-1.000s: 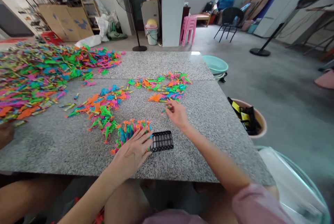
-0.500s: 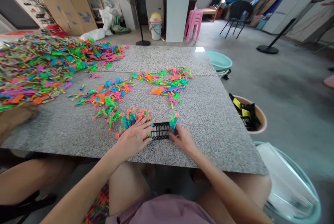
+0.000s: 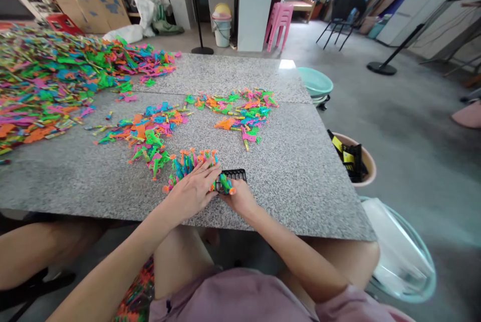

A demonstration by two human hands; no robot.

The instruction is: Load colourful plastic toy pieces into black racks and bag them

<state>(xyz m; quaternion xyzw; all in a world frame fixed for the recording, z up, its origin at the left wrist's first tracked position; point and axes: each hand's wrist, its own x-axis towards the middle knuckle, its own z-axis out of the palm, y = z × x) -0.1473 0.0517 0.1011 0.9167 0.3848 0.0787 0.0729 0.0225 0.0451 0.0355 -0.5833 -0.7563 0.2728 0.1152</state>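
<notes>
A small black plastic basket (image 3: 238,174) with a grid bottom lies on the speckled stone table before me. Several small bright plastic toy guns with orange suction-cup tips stand packed in a row (image 3: 184,166) at its left part. My left hand (image 3: 195,184) lies over this row, fingers stretched and pressed lightly against the toys. In my right hand (image 3: 241,198) is a blue and green toy gun (image 3: 226,184), its orange tip pointing toward me, over the basket beside my left fingertips. My right fingertips are partly hidden behind it.
Loose toy guns form a nearer pile (image 3: 146,134) and a farther one (image 3: 244,111). A large heap (image 3: 56,76) covers the table's left end. Right of the table edge stand a pink tub (image 3: 370,172) with black baskets and a teal basin (image 3: 314,81). Another person's leg (image 3: 48,247) shows at left.
My right hand has moved left with the toy gun, from the basket's right end to beside my left hand, and the toy has tipped toward me. The other person's hand has left view.
</notes>
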